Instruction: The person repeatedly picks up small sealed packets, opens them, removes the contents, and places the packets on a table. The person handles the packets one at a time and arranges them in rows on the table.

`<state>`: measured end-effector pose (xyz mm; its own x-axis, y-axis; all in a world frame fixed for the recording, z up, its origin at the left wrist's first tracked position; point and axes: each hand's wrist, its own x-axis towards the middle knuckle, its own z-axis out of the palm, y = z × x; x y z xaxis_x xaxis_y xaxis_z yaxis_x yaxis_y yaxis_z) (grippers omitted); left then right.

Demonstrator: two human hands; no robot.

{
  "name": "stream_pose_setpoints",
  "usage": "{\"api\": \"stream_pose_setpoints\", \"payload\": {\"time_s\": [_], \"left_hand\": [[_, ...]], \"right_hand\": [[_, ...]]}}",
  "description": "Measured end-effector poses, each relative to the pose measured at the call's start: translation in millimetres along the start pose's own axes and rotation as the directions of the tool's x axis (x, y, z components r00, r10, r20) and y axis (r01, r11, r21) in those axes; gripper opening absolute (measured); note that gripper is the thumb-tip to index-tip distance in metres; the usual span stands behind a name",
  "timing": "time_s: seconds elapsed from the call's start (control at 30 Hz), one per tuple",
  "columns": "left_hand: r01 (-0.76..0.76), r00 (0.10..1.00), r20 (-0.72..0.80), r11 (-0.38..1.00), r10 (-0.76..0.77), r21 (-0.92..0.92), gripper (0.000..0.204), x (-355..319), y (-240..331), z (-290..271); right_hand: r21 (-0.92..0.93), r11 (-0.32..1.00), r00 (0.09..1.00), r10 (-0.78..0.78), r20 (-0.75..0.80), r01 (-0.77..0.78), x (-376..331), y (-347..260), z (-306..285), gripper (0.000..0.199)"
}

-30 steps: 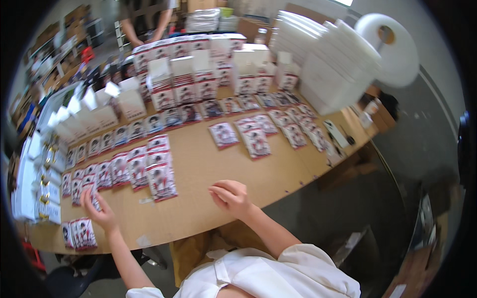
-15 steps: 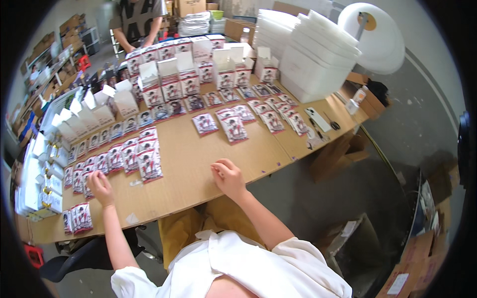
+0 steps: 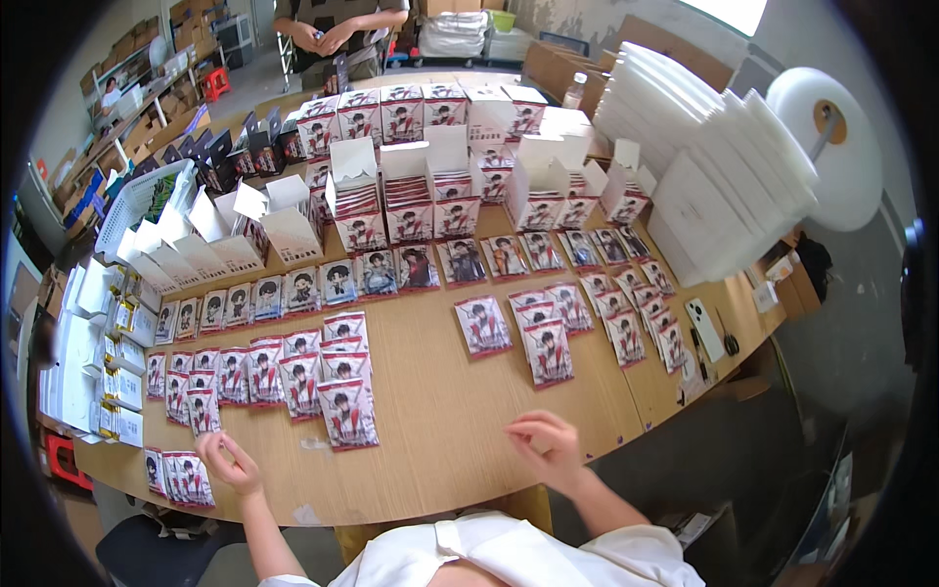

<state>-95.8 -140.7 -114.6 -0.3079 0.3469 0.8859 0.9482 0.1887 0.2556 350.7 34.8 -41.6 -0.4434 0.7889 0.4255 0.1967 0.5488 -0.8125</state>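
Note:
My left hand hovers at the left front of the table, its fingers loosely bent and nothing visible in them. Just beyond its fingertips lies a small red-and-white foil packet, the nearest of a group in overlapping columns. A small fan of similar packets rests to the left of that hand. Over the bare front part of the tabletop is my right hand, fingers half curled, a gap between thumb and fingers, nothing seen inside. Beyond it lie more overlapping packets and a single packet.
Behind a row of picture packets stand open display boxes. White boxes line the left edge. At right are stacked translucent plastic bins, a phone and scissors. Another person stands across the table.
The view has tilted up, so the table appears lower. My left hand has drawn back from the packets, uncovering the nearest one. The person opposite has raised their hands from the boxes.

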Motion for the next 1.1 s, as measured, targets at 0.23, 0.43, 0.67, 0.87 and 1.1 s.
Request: {"api": "stream_pose_setpoints", "payload": {"time_s": [0.23,0.43,0.67,0.87,1.1], "left_hand": [[0.238,0.971,0.013,0.971,-0.238,-0.013,0.003,59.4,63.1,8.2],[0.469,0.870,0.272,0.860,-0.411,-0.202,0.004,149.0,131.5,11.3],[0.671,0.726,0.431,0.687,-0.536,-0.277,0.002,195.9,162.1,9.5],[0.703,0.687,0.464,0.673,-0.559,-0.230,0.003,207.8,161.1,17.7],[0.709,0.690,0.387,0.677,-0.611,-0.196,0.002,214.8,154.2,14.4]], "right_hand": [[-0.131,0.991,0.998,-0.016,0.067,0.025,145.7,-20.2,-27.3,0.017],[-0.166,0.986,0.959,0.037,0.282,0.011,202.8,-68.6,-34.8,0.015],[-0.385,0.914,0.917,0.036,0.398,0.131,252.5,-71.6,-73.5,0.018],[-0.735,0.585,0.847,0.147,0.510,0.342,408.7,-28.8,-114.4,0.054],[-0.840,0.452,0.877,0.216,0.429,0.300,571.2,70.0,-91.9,0.098]]}}
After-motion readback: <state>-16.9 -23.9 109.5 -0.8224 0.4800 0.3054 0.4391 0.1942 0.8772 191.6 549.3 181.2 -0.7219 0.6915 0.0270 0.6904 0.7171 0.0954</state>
